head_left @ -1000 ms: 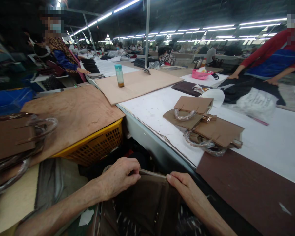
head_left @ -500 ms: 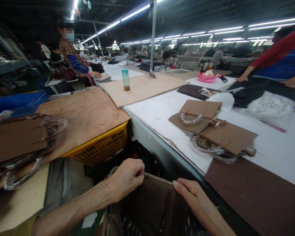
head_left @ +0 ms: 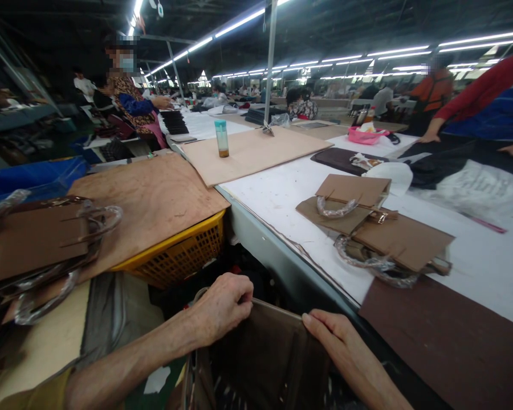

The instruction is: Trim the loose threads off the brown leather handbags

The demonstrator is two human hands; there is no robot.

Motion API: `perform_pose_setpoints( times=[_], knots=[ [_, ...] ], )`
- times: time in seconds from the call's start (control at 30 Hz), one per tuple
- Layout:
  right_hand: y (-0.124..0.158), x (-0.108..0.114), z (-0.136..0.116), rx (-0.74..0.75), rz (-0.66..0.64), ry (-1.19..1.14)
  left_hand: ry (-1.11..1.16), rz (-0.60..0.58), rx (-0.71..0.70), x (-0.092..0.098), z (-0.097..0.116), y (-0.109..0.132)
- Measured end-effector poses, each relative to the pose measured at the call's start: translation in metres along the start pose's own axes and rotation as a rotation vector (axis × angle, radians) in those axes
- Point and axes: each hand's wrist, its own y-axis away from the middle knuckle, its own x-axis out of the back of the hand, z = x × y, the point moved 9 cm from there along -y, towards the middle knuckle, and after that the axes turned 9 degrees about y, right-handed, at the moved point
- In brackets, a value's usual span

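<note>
Low in front of me is a dark brown handbag (head_left: 269, 353), its top edge facing away from me. My left hand (head_left: 224, 307) is closed, thumb and fingers pinching that edge near its left end. At the right end of the same edge, my right hand (head_left: 336, 333) grips with the thumb on top; its other fingers are partly hidden behind the bag. The bag's lower part falls out of view. On the white table to the right lie tan handbag pieces (head_left: 404, 236) with plastic-wrapped handles.
Left, more tan bags (head_left: 38, 239) with wrapped handles lie by a wooden board (head_left: 154, 199) over a yellow crate (head_left: 182, 247). A bottle (head_left: 222, 139) stands on a beige board (head_left: 256, 149). A brown sheet (head_left: 448, 341) covers the near right table. Co-workers stand at left and right.
My hands keep their hold on the bag's edge, nearly still. The view has shifted slightly. The co-worker at left has raised a hand from the table, and a person in orange shows at right.
</note>
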Motion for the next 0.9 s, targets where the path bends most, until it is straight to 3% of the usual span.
perform_pose_setpoints(
  times=[0.27, 0.57, 0.77, 0.9],
  knots=[
    [0.005, 0.003, -0.001, 0.014, 0.028, 0.039, 0.0, -0.004, 0.017, -0.001, -0.001, 0.0],
    [0.011, 0.021, -0.018, 0.126, 0.074, 0.122, -0.01, -0.038, 0.042, -0.005, 0.001, 0.001],
    [0.003, 0.007, -0.016, 0.102, -0.063, -0.057, -0.039, -0.051, 0.094, -0.007, 0.002, 0.002],
    [-0.002, 0.005, -0.016, 0.08, -0.085, -0.001, -0.022, -0.053, 0.113, -0.007, 0.002, 0.003]
  ],
)
